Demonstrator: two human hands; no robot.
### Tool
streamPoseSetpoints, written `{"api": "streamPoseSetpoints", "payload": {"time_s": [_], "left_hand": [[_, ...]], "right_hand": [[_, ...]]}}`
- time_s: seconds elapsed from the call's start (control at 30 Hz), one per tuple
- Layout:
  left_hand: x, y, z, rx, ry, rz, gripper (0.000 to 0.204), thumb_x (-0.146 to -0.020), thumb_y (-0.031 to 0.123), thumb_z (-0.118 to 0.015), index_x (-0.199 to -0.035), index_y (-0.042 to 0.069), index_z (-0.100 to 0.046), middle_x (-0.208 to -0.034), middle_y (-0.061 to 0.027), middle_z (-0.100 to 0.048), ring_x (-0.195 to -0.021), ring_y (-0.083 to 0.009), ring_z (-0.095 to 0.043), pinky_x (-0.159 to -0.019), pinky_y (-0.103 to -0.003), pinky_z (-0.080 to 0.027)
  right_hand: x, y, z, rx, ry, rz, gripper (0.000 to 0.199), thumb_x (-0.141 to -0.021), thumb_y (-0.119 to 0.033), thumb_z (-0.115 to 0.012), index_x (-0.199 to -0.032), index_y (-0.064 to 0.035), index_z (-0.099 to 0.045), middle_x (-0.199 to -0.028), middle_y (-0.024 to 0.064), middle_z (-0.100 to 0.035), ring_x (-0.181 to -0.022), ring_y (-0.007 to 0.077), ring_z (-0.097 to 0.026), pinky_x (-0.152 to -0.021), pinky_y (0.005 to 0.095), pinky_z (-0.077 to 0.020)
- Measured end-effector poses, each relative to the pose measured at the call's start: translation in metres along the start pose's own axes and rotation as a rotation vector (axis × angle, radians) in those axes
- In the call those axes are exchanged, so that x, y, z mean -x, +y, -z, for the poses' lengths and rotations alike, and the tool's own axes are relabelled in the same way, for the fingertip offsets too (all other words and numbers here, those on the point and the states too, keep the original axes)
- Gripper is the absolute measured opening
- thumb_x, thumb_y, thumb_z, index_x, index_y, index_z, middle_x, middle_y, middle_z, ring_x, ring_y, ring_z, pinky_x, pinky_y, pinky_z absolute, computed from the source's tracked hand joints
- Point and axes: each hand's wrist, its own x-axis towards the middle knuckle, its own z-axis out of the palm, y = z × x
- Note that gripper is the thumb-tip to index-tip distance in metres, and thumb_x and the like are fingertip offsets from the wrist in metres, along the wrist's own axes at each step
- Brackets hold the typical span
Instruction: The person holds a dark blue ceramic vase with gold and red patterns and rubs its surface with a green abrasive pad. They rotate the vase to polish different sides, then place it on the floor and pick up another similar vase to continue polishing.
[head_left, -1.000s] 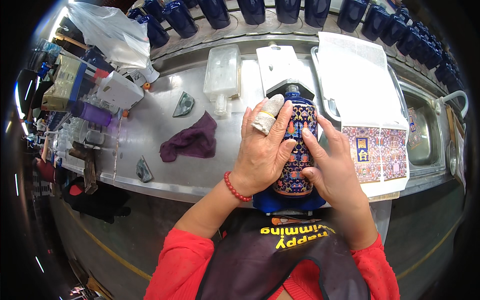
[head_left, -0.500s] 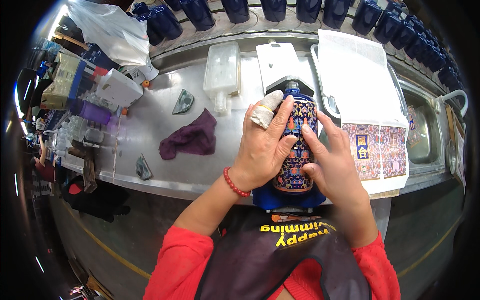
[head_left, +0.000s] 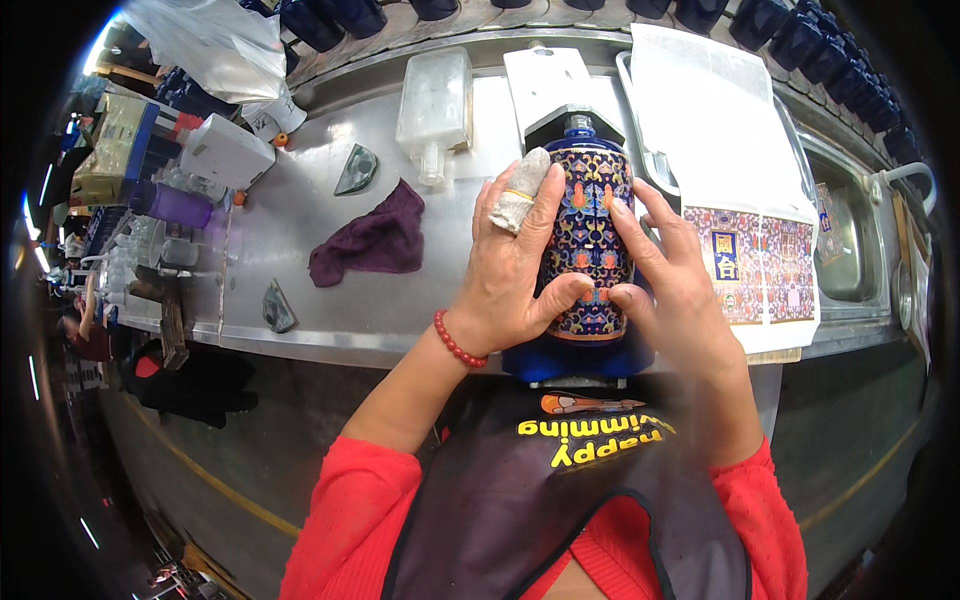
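One left hand [head_left: 508,272] and right hand [head_left: 688,290], spread, touch a blue bottle [head_left: 587,246], floral decal [head_left: 590,205] applied; sheet [head_left: 745,290] right of them seems unused.

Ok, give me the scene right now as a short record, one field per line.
Centre: glossy dark-blue bottle with ornate multicoloured pattern, neck pointing away
Left hand: spread on its left side, wearing a grey fabric finger cover
Right hand: touching its right side
Left: crumpled purple cloth on shiny metal worktop
Beyond cloth: translucent rectangular bottle, lying flat
Right: white paper with colourful patterned panels
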Motion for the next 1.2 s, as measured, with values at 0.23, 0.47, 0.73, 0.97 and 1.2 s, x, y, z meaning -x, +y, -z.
{"api": "streamPoseSetpoints", "payload": {"time_s": [0.23,0.47,0.73,0.97,1.2], "left_hand": [[-0.002,0.005,0.003,-0.067,-0.011,0.000,0.092,-0.095,0.064,-0.056,-0.156,-0.003,-0.035,-0.153,-0.0278,-0.041,-0.139,-0.0477,-0.035,-0.119,-0.055,-0.020],[0.000,0.005,0.004,0.030,-0.050,0.063,0.093,-0.095,0.064,-0.055,-0.156,-0.002,-0.034,-0.154,-0.0299,-0.039,-0.143,-0.0478,-0.032,-0.120,-0.055,-0.018],[0.004,-0.003,-0.003,0.102,-0.059,-0.003,0.109,-0.090,0.072,-0.057,-0.160,-0.003,-0.021,-0.160,-0.0328,-0.027,-0.147,-0.0471,-0.029,-0.121,-0.053,-0.017],[0.004,-0.003,0.001,0.057,-0.077,0.002,0.114,-0.087,0.072,-0.061,-0.160,-0.005,-0.020,-0.159,-0.0332,-0.027,-0.146,-0.0481,-0.029,-0.121,-0.053,-0.018],[0.008,0.004,-0.004,0.047,-0.060,0.008,0.118,-0.084,0.074,-0.063,-0.160,-0.005,-0.019,-0.161,-0.0332,-0.024,-0.146,-0.0489,-0.028,-0.121,-0.053,-0.019]], "right_hand": [[0.000,0.000,-0.001,0.031,0.011,0.014,0.067,-0.089,-0.027,-0.074,-0.150,-0.0129,-0.051,-0.154,0.0225,-0.040,-0.126,0.0419,-0.048,-0.107,0.0481,-0.0424],[0.001,0.004,-0.001,0.072,0.004,0.035,0.068,-0.090,-0.032,-0.072,-0.152,-0.0125,-0.050,-0.158,0.0202,-0.038,-0.131,0.0406,-0.048,-0.112,0.0494,-0.0391],[0.002,0.006,-0.001,0.022,0.016,0.050,0.068,-0.089,-0.030,-0.075,-0.151,-0.0156,-0.050,-0.154,0.0213,-0.040,-0.134,0.0426,-0.046,-0.110,0.0485,-0.0408],[0.003,0.009,-0.003,0.045,0.020,0.052,0.068,-0.093,-0.042,-0.069,-0.151,-0.0128,-0.050,-0.156,0.0206,-0.040,-0.128,0.0386,-0.051,-0.110,0.0485,-0.0414],[0.004,0.010,-0.004,0.010,0.034,0.044,0.068,-0.088,-0.031,-0.076,-0.150,-0.0159,-0.052,-0.154,0.0202,-0.041,-0.129,0.0425,-0.048,-0.108,0.0487,-0.0413]]}}
